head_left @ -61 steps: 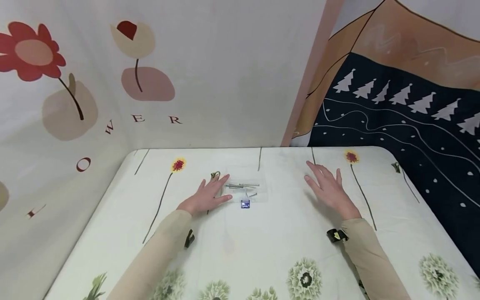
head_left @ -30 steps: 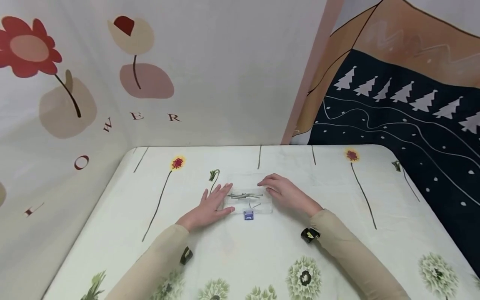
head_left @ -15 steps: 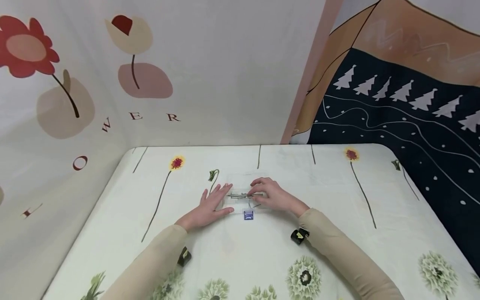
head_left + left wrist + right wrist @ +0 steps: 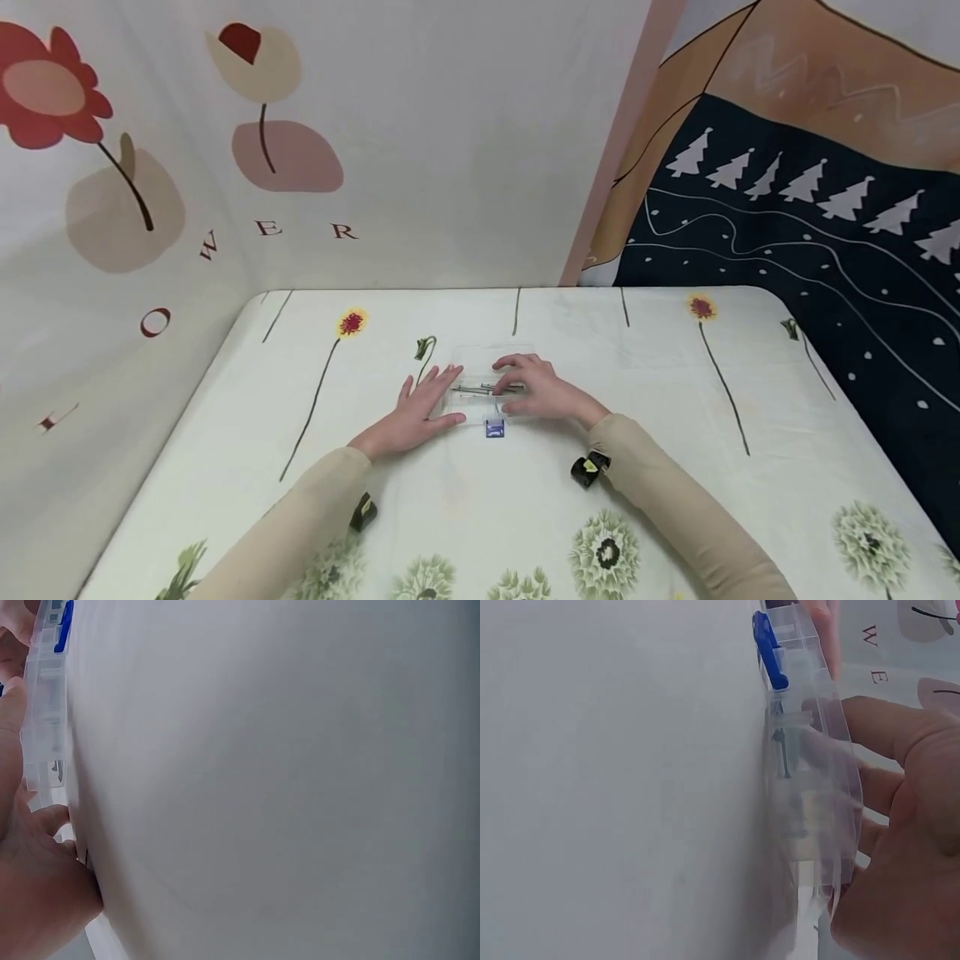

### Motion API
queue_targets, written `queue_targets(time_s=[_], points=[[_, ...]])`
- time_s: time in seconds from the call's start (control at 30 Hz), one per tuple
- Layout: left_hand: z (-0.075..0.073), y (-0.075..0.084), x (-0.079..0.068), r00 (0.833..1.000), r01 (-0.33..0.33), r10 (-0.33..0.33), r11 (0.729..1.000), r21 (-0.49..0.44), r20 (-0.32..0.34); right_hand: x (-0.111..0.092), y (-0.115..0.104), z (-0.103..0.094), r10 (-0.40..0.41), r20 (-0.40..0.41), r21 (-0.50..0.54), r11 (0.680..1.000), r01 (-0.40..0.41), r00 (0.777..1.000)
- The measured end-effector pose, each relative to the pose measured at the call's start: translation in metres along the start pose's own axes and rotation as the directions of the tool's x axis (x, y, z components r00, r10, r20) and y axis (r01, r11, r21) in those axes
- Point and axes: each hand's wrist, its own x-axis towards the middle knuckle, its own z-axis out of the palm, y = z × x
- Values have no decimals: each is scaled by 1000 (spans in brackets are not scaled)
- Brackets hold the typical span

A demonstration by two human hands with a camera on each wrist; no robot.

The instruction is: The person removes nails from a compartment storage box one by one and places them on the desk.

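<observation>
A clear plastic box [image 4: 474,410] with a blue latch [image 4: 495,428] on its near side sits on the table, its transparent lid [image 4: 495,353] folded back. Inside lie several thin metal nails [image 4: 471,390]. My left hand [image 4: 412,418] rests with fingers spread along the box's left side, fingertips and thumb at its edge. From the right, my right hand [image 4: 542,390] reaches over the wall, with bent fingers among the nails and the thumb apart from them. The right wrist view shows the fingers [image 4: 877,724] going in behind the see-through wall [image 4: 829,787].
The white tablecloth [image 4: 450,517] has printed flowers and stems. A pale curtain [image 4: 450,150] with printed flowers and letters hangs behind the table, and a dark cloth [image 4: 795,250] with tree prints hangs at the right. Black wrist cameras sit below both forearms.
My right hand has come in from the far right and dipped into the box. The box shifted slightly nearer early on, with my left hand staying beside it.
</observation>
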Motion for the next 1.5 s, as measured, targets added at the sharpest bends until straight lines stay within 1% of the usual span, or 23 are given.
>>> queue_targets(time_s=[0.13,0.27,0.37,0.6,0.8,0.97,1.07,1.2,1.37,1.5], points=[[0,-1,0,1000,7,-7,1000,4,1,4,-1,3,32,-11,-5,999,-32,999],[-1,-1,0,1000,15,-15,1000,19,3,5,-2,4,47,-24,-11,999,-47,999],[-1,-1,1,1000,4,-4,1000,13,-4,5,-2,5,50,-31,-9,999,-50,998],[-2,0,1,1000,15,-15,1000,15,12,4,-3,4,52,-23,6,999,-52,998],[-2,-1,0,1000,10,-10,1000,20,7,4,-3,4,50,-11,26,998,-50,999],[-2,-1,0,1000,0,0,1000,10,6,1,0,5,22,-14,18,1000,-22,1000],[-1,-2,0,1000,5,-5,1000,17,9,0,2,5,8,-8,14,1000,-8,1000],[-1,-1,0,1000,15,-15,1000,15,13,2,1,5,22,-2,-1,1000,-22,1000],[-2,-1,-1,1000,5,-5,1000,10,2,6,-3,7,56,9,-40,998,-56,998],[-2,-1,0,1000,-4,4,1000,10,-3,5,-2,7,57,-5,-24,998,-57,998]])
